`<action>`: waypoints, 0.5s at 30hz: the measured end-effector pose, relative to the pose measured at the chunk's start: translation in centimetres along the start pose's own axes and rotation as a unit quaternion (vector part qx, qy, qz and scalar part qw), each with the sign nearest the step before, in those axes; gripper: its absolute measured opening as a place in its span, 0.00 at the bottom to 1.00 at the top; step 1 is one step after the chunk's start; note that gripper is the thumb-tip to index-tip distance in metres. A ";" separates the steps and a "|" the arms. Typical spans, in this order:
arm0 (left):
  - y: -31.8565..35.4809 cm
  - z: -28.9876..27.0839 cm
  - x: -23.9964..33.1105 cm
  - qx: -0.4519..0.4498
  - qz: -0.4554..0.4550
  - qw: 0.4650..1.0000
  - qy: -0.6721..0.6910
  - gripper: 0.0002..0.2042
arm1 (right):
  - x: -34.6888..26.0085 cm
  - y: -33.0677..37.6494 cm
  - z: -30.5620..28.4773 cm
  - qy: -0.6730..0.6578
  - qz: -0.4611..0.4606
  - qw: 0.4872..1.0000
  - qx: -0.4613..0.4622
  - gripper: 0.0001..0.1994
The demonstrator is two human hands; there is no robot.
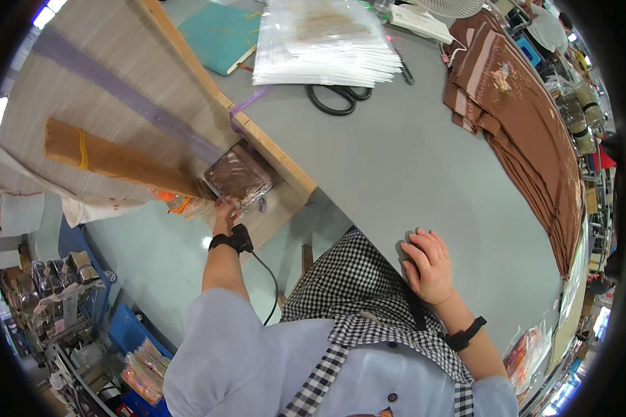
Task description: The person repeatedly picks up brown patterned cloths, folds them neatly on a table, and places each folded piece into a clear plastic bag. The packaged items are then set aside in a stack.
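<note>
My left hand [227, 210] reaches out to a lower side shelf and grips the near corner of a clear plastic bag with folded brown cloth [240, 174] inside. The bag lies against the wooden edge of the grey table; the fingertips are partly lost in the shiny plastic. My right hand [428, 267] rests on the near edge of the grey table [396, 167], palm down, fingers extended and slightly bent, holding nothing. Long brown cloths with a pale floral pattern [515, 118] lie layered along the table's right side.
Black-handled scissors [341, 99] sit beside a stack of clear plastic bags [320, 48] and a teal notebook [219, 38]. A long brown cardboard piece [118, 160] with a yellow band lies on the side shelf. A bagged orange item [525, 358] rests at the lower right.
</note>
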State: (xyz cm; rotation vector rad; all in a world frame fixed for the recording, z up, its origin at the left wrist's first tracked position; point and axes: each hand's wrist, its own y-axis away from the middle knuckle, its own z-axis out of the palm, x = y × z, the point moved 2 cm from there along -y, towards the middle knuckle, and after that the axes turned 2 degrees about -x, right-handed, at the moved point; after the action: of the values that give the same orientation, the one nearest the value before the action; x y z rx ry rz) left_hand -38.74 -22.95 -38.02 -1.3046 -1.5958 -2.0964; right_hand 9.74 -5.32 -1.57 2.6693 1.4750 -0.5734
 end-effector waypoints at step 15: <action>34.5 42.3 29.9 -0.382 0.669 0.551 -0.321 0.14 | 3.0 0.9 -2.0 -0.312 0.020 0.947 0.074 0.08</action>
State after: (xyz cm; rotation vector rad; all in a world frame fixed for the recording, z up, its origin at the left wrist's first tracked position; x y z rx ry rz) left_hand -13.11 9.55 8.51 -2.4500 0.6667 -1.0918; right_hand 12.57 -2.95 -0.87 2.2616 1.2154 -1.4080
